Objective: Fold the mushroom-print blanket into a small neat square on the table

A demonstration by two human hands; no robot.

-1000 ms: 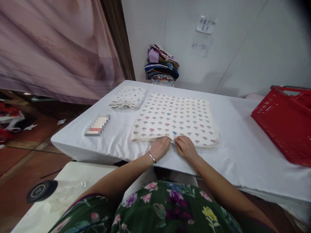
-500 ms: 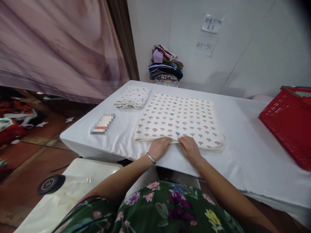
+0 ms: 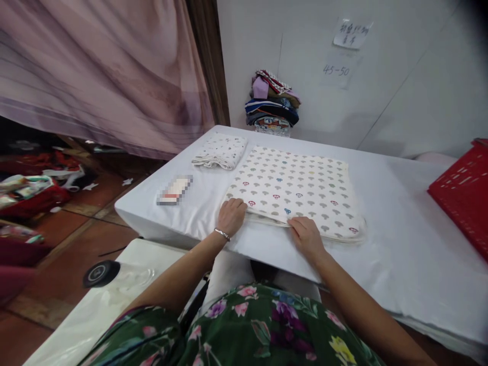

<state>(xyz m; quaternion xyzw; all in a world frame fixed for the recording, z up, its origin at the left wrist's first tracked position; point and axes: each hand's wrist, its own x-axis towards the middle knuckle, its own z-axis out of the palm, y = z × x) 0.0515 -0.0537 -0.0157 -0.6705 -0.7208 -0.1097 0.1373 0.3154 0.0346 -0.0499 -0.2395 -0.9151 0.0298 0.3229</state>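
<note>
A white cloth with a mushroom print [image 3: 297,188] lies folded in layers on the table in front of me. My left hand [image 3: 231,217], with a silver bracelet at the wrist, grips its near edge close to the left corner. Around the middle of that same edge, my right hand [image 3: 306,235] pinches the cloth. Between my hands the layers part slightly along the edge. Behind and to the left sits a smaller folded cloth [image 3: 221,151] with a tiny dotted print, apart from both hands.
A phone-like pixelated object [image 3: 174,190] lies on the white-covered table [image 3: 385,203] at the left. A red plastic basket [image 3: 463,193] stands at the right. Folded clothes [image 3: 272,101] are stacked by the wall. A white stool or bench [image 3: 125,284] bears a black round object [image 3: 101,273].
My left hand has slid left along the cloth's near edge to near its corner. My right hand stays at the middle of the edge. The view has turned slightly left.
</note>
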